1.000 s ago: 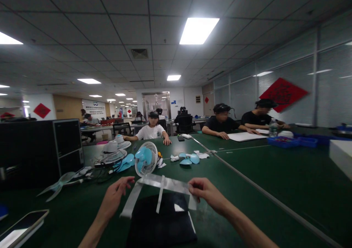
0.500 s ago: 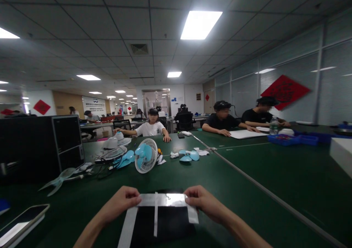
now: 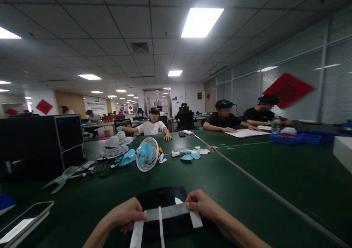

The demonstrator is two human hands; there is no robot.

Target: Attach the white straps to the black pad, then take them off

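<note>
Between my two hands stretches a wide grey strip (image 3: 174, 211), slightly tilted, its right end farther from me. My left hand (image 3: 127, 214) pinches its left end, where a ribbed pale strip (image 3: 136, 234) runs down toward me. My right hand (image 3: 202, 204) pinches the other end, beside a short pale flap (image 3: 195, 219). A narrow white strip (image 3: 161, 229) crosses the middle and hangs toward me. Behind and beneath lies a flat black object (image 3: 152, 197) with a rounded far edge; its kind is unclear. The pale strips partly cover it.
A small fan head (image 3: 147, 154) with blue blades stands across the green table (image 3: 236, 204). Loose blue blades (image 3: 189, 154) lie right of it. A phone (image 3: 24, 220) is at the near left, a black computer case (image 3: 70, 139) behind. Several people sit around the far side.
Both hands have shifted slightly right, my left one toward me as well. The wide strip now tilts and sits nearer, showing more of the black object's far part.
</note>
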